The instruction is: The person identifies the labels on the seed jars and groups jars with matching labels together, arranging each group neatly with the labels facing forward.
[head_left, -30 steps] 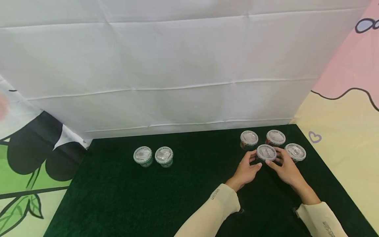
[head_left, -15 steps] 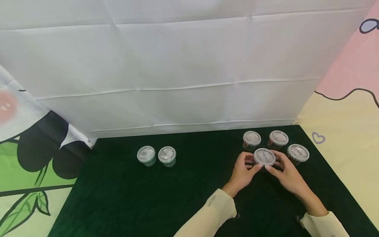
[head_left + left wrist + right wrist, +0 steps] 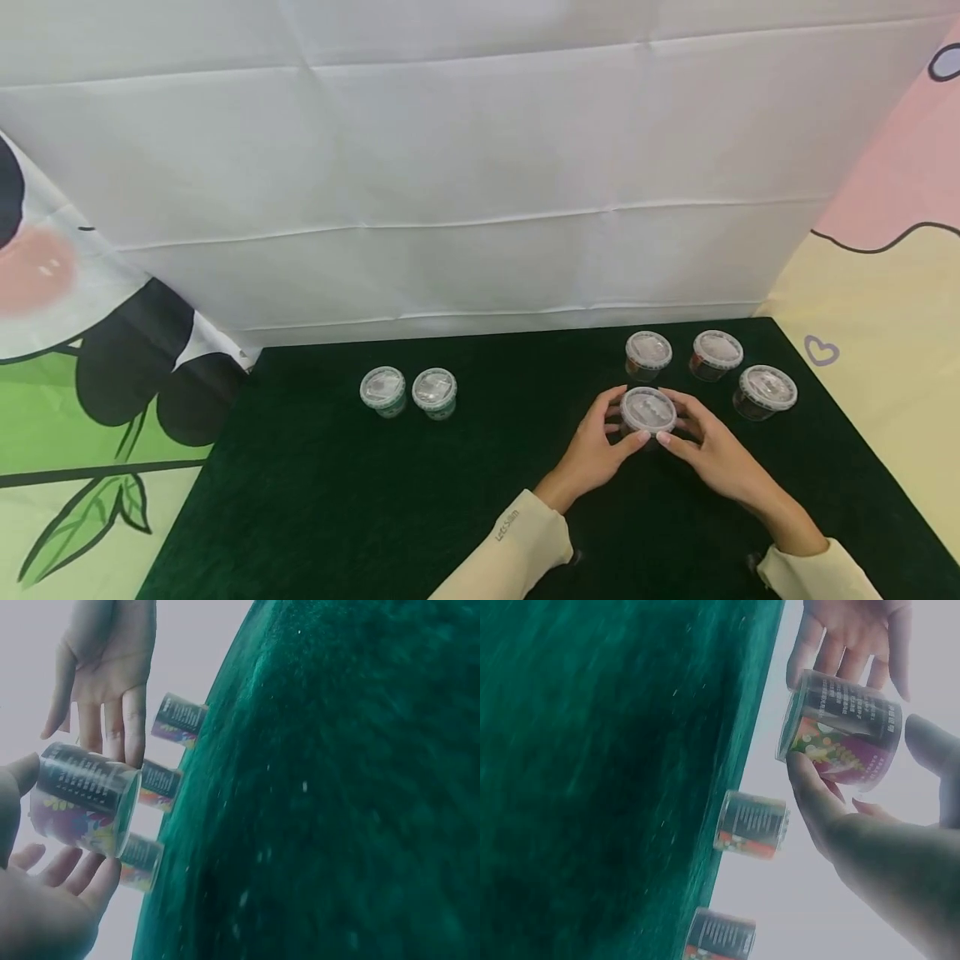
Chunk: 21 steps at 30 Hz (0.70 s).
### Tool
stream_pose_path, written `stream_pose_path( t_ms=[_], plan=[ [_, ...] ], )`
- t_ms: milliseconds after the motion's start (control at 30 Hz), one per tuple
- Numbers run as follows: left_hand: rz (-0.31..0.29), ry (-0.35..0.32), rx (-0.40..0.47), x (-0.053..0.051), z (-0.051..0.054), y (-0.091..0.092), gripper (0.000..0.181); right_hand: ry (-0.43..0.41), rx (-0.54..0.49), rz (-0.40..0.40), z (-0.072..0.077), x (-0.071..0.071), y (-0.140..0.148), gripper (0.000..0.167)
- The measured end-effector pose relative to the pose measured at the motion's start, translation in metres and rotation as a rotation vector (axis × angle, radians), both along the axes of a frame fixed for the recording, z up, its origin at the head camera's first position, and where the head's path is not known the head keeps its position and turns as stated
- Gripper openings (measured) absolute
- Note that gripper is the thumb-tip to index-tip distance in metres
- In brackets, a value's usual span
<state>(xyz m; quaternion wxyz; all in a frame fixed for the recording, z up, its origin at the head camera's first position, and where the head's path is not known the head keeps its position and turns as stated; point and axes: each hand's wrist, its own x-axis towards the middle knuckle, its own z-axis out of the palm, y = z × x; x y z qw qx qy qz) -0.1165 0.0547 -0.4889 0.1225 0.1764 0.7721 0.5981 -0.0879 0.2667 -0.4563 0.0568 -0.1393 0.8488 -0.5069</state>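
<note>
Between both hands is a round lidded cup (image 3: pixel 648 410), upright, its clear lid facing up in the head view. The left hand (image 3: pixel 592 450) holds its left side with thumb and fingers; the right hand (image 3: pixel 720 457) holds its right side. In the left wrist view the cup (image 3: pixel 82 799) shows a dark label with a colourful print, and the left hand (image 3: pixel 52 900) curves round it. The right wrist view shows the cup (image 3: pixel 847 731) with the right hand (image 3: pixel 885 840) at its side. A gap separates the cup's base from the green cloth.
Three similar cups stand at the back right: one (image 3: pixel 648 356), another (image 3: pixel 716 355) and a third (image 3: pixel 765 392). Two cups with greenish sides, one (image 3: pixel 383 392) and another (image 3: pixel 434 393), stand side by side at the left on the green cloth (image 3: pixel 337 500). A white curtain (image 3: pixel 480 167) hangs behind.
Both hands have drawn the held cup toward the front and left, away from the three cups at the right. The head view has shifted slightly. The standing cups have kept their places.
</note>
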Motion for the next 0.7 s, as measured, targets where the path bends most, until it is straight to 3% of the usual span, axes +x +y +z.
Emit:
stream_pose_path(
  t_ms=[333,700],
  plan=[
    [-0.044,0.013,-0.019,0.009,0.005,-0.034,0.067,-0.045,-0.066,0.079,0.005,0.004,-0.022,0.061],
    [0.010,0.028,-0.010,0.013,0.016,-0.067,0.061,-0.068,-0.112,0.082,0.007,0.005,-0.054,0.061]
  ],
)
